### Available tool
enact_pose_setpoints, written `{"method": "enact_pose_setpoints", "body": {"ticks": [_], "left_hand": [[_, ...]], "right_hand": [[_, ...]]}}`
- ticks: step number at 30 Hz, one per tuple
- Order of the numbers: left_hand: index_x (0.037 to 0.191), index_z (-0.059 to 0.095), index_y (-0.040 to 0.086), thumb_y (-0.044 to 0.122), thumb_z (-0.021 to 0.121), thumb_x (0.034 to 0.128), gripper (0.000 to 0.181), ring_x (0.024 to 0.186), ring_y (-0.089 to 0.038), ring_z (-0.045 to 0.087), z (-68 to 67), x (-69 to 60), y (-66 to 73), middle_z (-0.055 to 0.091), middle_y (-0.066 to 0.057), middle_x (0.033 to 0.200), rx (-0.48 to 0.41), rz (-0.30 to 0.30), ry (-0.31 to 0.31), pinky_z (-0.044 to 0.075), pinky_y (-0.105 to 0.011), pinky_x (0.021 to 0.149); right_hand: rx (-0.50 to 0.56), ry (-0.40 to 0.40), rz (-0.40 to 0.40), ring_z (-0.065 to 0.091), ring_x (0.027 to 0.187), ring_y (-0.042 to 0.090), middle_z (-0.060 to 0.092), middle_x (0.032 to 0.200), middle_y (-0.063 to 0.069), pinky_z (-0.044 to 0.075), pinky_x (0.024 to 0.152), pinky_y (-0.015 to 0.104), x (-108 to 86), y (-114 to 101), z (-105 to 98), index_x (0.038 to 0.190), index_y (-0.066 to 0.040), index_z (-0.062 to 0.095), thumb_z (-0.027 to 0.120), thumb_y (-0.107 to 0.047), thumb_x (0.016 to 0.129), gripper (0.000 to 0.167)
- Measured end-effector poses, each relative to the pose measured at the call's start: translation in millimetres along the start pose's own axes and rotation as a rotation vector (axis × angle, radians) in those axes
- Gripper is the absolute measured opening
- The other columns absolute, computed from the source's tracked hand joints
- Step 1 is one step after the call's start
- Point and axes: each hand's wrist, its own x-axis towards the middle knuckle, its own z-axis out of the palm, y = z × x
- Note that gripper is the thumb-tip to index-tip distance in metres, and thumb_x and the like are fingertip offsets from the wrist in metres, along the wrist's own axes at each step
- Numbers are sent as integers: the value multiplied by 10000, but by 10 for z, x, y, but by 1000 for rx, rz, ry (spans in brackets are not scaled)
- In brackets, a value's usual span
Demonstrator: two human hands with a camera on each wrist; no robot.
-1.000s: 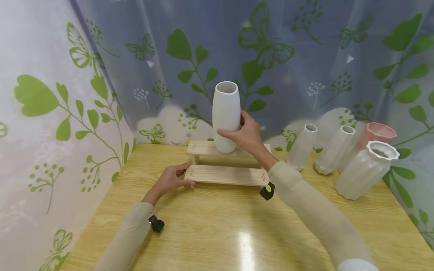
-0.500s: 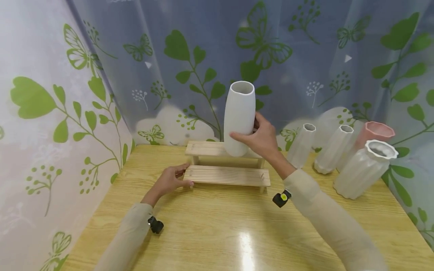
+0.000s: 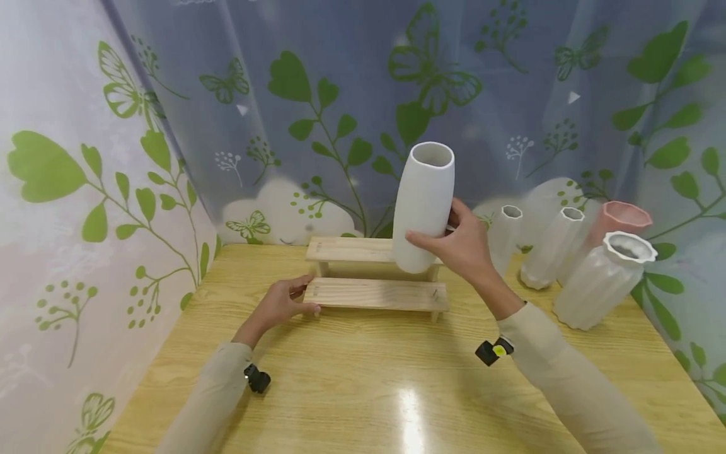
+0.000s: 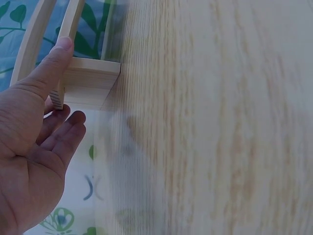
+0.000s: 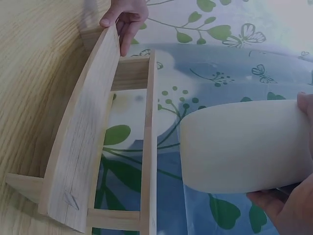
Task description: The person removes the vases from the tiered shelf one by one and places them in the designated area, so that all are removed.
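Note:
In the head view my right hand (image 3: pixel 462 243) grips a tall smooth white vase (image 3: pixel 424 202) from its right side, thumb across the front. The vase leans slightly, and its base is apart from the shelf in the right wrist view. Behind it stands a two-step wooden plant stand (image 3: pixel 374 294), its upper board partly hidden by the vase. At the stand's left end my left hand (image 3: pixel 282 304) pinches the lower board. Its thumb lies along one edge and the fingers are on the other side, as the left wrist view shows on the stand (image 4: pixel 90 78).
Several vases stand on the right of the wood-grain table (image 3: pixel 340 391): a slim white one (image 3: pixel 507 236), a fluted white one (image 3: pixel 550 252), a wide-rimmed white one (image 3: pixel 601 284) and a pink one (image 3: pixel 621 217). A patterned curtain (image 3: pixel 340 126) hangs right behind the table.
My right hand has lifted the white vase off the upper board and carried it to the right and toward me. My left hand stays at the stand's left end.

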Motion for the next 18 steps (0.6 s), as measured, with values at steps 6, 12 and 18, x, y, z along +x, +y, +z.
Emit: {"method": "enact_pose_setpoints", "body": {"ticks": [6,12,18], "left_hand": [[1550,442,60,344,844,846,859,1388,-395,485,4,6,-17,418,-166,1584,0,-1,0,491,-448,1097],[1553,441,72,354,845,841,865,1399,-373,479,7,12,-31,413,-151,1592,-2,-4,-5,486,-432,1104],[1554,437,70,347,847,841,869,1406,-376,469,7,15,-31,410,-149,1593,-9,0,-7,480,-438,1107]], "right_hand": [[-28,19,31,624,1220,311,638,1350,141,565,991,554,-88,28,-152,1460,-105,528,929,-351,760,844],[-79,71,38,644,1196,316,652,1339,154,579,970,540,-176,78,-309,1445,-82,537,938,-330,750,841],[-110,98,45,643,1196,338,644,1344,170,566,985,556,-241,129,-457,1453,-74,532,936,-310,755,841]]}}
